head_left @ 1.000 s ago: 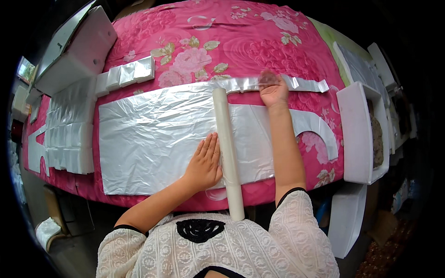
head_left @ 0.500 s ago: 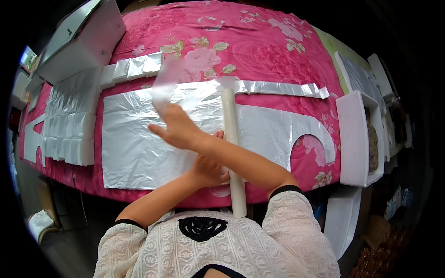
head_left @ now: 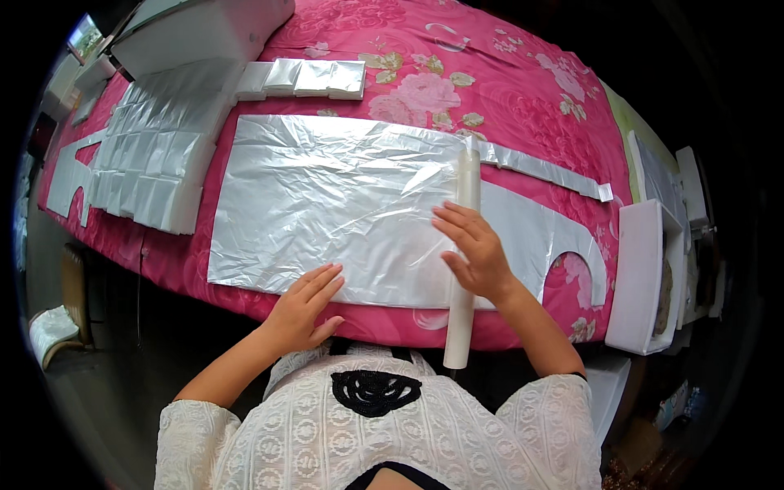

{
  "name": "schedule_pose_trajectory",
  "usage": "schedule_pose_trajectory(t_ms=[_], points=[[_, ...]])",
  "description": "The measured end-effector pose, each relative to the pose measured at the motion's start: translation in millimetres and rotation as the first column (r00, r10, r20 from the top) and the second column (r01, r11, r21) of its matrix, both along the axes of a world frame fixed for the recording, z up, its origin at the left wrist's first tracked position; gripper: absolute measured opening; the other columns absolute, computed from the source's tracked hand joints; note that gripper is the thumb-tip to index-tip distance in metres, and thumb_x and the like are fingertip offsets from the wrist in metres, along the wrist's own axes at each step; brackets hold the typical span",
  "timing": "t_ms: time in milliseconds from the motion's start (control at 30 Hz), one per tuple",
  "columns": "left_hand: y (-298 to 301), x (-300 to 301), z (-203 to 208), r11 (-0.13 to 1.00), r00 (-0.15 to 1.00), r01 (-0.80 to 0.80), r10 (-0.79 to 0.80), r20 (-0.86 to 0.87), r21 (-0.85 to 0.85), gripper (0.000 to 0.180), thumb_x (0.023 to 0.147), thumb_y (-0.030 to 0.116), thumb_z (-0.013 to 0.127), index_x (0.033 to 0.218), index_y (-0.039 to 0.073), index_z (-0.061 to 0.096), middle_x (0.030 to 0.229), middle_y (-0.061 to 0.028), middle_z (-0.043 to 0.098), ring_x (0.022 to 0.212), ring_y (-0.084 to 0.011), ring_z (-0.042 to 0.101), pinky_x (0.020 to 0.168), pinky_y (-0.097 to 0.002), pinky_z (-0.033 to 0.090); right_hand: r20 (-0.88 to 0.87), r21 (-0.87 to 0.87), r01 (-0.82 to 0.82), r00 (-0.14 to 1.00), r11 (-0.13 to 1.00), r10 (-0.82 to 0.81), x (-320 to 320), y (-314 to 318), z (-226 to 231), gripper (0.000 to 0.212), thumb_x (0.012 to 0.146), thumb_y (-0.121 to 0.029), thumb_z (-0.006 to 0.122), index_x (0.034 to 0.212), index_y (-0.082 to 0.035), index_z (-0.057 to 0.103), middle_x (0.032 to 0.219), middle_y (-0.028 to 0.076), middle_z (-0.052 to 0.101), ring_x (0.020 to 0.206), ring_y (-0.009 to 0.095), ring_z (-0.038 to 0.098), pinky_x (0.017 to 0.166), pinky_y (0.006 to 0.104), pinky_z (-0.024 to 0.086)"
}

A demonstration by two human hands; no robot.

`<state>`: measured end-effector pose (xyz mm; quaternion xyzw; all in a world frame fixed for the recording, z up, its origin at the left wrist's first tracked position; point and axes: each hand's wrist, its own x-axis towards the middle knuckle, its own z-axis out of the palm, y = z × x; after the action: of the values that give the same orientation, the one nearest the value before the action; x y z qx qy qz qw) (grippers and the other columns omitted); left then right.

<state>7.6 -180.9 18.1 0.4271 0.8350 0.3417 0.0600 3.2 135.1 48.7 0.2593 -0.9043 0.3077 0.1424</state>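
head view: glossy silvery rectangular plastic sheet (head_left: 335,196), centre, seemingly laid out, creases left; white cylindrical roll (head_left: 460,335) across it, three o'clock. right hand (head_left: 482,255) over roll, fingers parted, touch unclear; left hand (head_left: 300,316), eight o'clock, fingers slightly apart.

I see a cream top (head_left: 392,433) filling the bottom of my feed, its cloth textured with rows of ring-like motifs. A rounded black openwork patch (head_left: 377,394) sits at bottom centre, above black neckline trim (head_left: 398,469). The left sleeve (head_left: 194,441) and right sleeve (head_left: 545,420) are short; left hand (head_left: 304,310) and right hand (head_left: 477,251) are bare.
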Motion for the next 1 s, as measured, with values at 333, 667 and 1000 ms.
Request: schedule_pose_trajectory(t_ms=[333,667,1000], points=[[-61.1,4.3,5.5,0.94,0.946,-0.324,0.319,0.061,0.111,0.049,0.081,0.012,0.057,0.126,-0.002,0.044,0.133,-0.0192,0.044,0.122,-0.0344,0.042,0.102,-0.0383,0.033,0.225,0.336,-0.207,0.965,0.919,0.135,-2.0,-28.1,-27.2,0.05,0.092,-0.039,0.039,0.131,-0.008,0.045,0.139,0.012,0.04,0.133,0.031,0.028,0.108,0.0428,0.023],[-133.8,20.9,4.7,0.79,0.815,-0.578,0.547,0.193,0.204,0.043,0.087,0.019,0.052,0.124,-0.001,0.047,0.131,-0.0189,0.047,0.121,-0.032,0.045,0.101,-0.0368,0.034,0.165,0.121,-0.535,0.841,0.836,0.515,-62.8,-152.1,3.0,0.044,0.085,-0.023,0.054,0.125,-0.008,0.049,0.13,0.01,0.048,0.124,0.029,0.041,0.103,0.0437,0.031],[-153.6,55.8,-7.6,0.687,0.691,-0.711,0.642,0.334,0.151,0.042,0.086,0.018,0.053,0.123,0.0,0.048,0.128,-0.0172,0.049,0.116,-0.0294,0.048,0.097,-0.0357,0.037,0.101,0.318,-0.525,0.847,0.789,0.523,-111.9,-228.3,-39.2,0.052,0.082,-0.04,0.053,0.126,-0.011,0.05,0.136,0.007,0.042,0.131,0.027,0.031,0.109,0.0449,0.019]])
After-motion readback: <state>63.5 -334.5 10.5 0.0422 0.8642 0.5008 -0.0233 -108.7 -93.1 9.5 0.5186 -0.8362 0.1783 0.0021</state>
